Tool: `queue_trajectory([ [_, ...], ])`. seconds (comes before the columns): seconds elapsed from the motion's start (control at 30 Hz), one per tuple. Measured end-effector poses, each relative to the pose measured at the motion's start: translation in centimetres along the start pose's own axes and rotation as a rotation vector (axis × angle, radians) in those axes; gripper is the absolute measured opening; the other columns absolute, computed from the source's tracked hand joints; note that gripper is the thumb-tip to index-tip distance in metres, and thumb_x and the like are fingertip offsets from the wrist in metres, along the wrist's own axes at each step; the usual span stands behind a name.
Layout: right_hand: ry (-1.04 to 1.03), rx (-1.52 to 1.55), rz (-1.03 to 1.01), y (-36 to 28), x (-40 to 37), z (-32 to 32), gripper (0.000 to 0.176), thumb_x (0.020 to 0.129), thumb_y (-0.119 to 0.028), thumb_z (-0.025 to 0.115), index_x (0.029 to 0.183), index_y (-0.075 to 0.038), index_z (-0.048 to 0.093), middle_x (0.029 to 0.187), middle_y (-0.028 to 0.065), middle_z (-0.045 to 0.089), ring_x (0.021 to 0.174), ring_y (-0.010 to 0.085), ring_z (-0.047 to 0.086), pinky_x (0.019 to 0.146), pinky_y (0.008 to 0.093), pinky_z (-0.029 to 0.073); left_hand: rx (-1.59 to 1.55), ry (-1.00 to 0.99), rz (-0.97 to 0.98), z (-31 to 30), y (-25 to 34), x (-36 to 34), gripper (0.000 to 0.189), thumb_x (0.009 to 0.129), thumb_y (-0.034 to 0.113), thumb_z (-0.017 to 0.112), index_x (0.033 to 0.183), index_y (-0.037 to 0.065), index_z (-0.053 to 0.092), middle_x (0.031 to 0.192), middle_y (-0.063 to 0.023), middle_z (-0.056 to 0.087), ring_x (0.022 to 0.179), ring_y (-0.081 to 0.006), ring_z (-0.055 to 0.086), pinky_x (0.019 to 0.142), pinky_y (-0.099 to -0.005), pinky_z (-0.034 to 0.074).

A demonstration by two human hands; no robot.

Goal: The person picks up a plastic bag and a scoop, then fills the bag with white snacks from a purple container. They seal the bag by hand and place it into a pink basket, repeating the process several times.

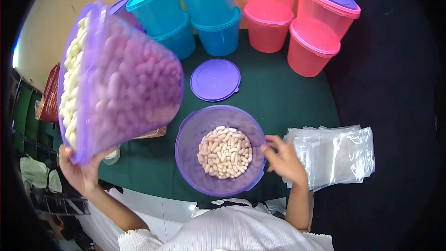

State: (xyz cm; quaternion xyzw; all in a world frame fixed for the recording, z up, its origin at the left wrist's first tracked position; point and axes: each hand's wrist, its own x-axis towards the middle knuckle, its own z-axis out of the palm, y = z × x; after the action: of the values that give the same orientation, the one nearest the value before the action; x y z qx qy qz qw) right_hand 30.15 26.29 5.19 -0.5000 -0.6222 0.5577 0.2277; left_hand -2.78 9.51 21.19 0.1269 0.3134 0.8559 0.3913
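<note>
My left hand (81, 173) grips the lower rim of a translucent purple tub (139, 72), raised and tipped on its side with its mouth toward the left. Pale oblong pieces (73, 79), like small snacks or beans, fill it up to the mouth. On the table before me stands a second purple tub (188, 158), without a lid, with a layer of the same pieces (225, 153) at its bottom. My right hand (285, 160) is at this tub's right rim, fingers apart and partly bent, thumb tip overlapping the rim. A round purple lid (215, 80) lies flat behind it.
Stacked blue tubs (206, 4) and pink tubs (269, 14) line the back of the green-covered table (260, 88). Clear plastic bags (334, 155) lie piled at the right edge. A red basket (49, 95) is at the far left, and a small clear container (111, 156) sits near my left hand.
</note>
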Motion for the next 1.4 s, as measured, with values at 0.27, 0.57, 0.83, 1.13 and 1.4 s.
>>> queue_trajectory([
  [0.27,0.143,-0.568,-0.016,-7.2,21.7,0.9,0.047,0.071,-0.041,0.053,0.087,0.003,0.058,0.09,0.0206,0.059,0.09,0.0338,0.056,0.077,0.0386,0.043,0.022,0.081,-0.008,-10.9,8.0,-12.6,0.063,0.069,0.006,0.036,0.128,-0.001,0.019,0.132,-0.0162,0.027,0.12,-0.0338,0.027,0.089,-0.0646,0.021],
  [0.57,0.049,-0.869,-0.021,1.3,34.6,10.6,0.122,0.044,-0.065,0.068,0.124,0.008,0.011,0.124,0.0339,0.025,0.115,0.0418,0.032,0.091,0.0434,0.035,0.054,0.517,0.219,-12.1,-1.0,-20.0,0.062,0.063,0.003,0.046,0.123,-0.004,0.031,0.119,-0.0188,0.044,0.106,-0.0298,0.046,0.091,-0.0418,0.037],
  [0.83,0.083,-0.548,0.209,3.5,36.2,12.0,0.125,0.039,-0.035,0.084,0.124,0.003,0.0,0.118,0.0268,0.036,0.104,0.035,0.046,0.087,0.0413,0.04,-0.128,0.604,0.123,-14.1,-3.8,-20.7,0.061,0.063,0.0,0.046,0.122,-0.002,0.031,0.118,-0.0177,0.044,0.103,-0.0292,0.049,0.081,-0.045,0.045],
  [1.13,-0.28,0.016,-0.507,-9.4,25.1,9.2,0.035,0.078,-0.006,0.054,0.111,0.003,0.047,0.098,0.0092,0.056,0.086,0.0159,0.054,0.077,0.0272,0.042,-0.055,0.455,-0.2,-18.2,-3.1,-14.2,0.071,0.064,-0.003,0.042,0.128,0.015,0.017,0.122,-0.0135,0.037,0.105,-0.0292,0.046,0.08,-0.0451,0.047],
  [1.4,-0.556,-0.887,-1.228,-17.3,-2.4,17.6,0.041,0.07,-0.001,0.048,0.109,-0.009,0.053,0.11,0.0132,0.051,0.101,0.0301,0.05,0.089,0.0404,0.037,0.13,0.22,-0.463,-20.6,-1.5,-10.2,0.077,0.064,-0.005,0.043,0.128,0.02,0.009,0.123,-0.01,0.031,0.109,-0.0272,0.042,0.082,-0.0407,0.047],
])
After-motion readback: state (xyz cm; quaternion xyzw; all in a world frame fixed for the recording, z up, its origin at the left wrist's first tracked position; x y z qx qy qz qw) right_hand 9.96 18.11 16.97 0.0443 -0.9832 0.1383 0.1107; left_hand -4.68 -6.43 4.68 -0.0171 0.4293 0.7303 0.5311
